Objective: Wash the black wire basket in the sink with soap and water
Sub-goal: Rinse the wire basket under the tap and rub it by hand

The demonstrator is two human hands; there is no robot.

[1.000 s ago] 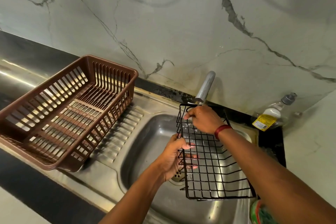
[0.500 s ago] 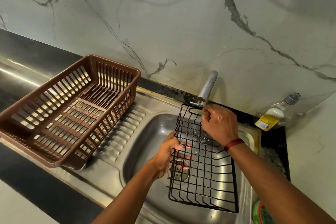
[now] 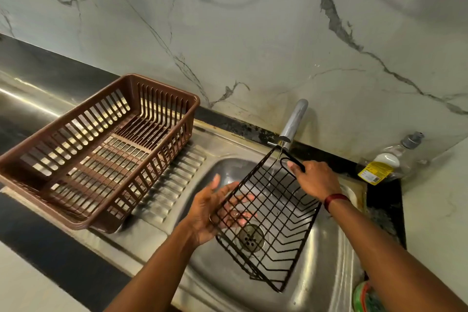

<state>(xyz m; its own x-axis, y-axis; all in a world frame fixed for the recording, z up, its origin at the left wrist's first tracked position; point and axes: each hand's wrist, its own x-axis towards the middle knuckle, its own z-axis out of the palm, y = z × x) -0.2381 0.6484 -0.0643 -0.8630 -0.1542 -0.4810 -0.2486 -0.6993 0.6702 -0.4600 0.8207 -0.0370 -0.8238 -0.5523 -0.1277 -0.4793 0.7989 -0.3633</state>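
Head view: black wire basket [image 3: 273,215] tilted over sink [image 3: 329,248], centre-right of frame, under tap [image 3: 293,121]. Right hand [image 3: 316,180] grips top handle loop. Left hand [image 3: 210,213], fingers straight, supports left edge. Step: rinsing, thin stream. Next likely soap bottle [image 3: 385,162], far right.

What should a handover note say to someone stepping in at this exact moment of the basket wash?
Right hand: grips the looped handle at the far end of the black wire basket, just under the tap.
Left hand: fingers spread against the basket's left side from underneath, steadying it.
Basket: held tilted over the sink, above the drain, not resting on the bottom.
Done: basket is brought to the tap; a thin stream seems to fall on it.
Left: no suds visible, so soaping, scrubbing and rinsing remain. Soap bottle lies on the right counter corner; the brown plastic basket sits on the drainboard.
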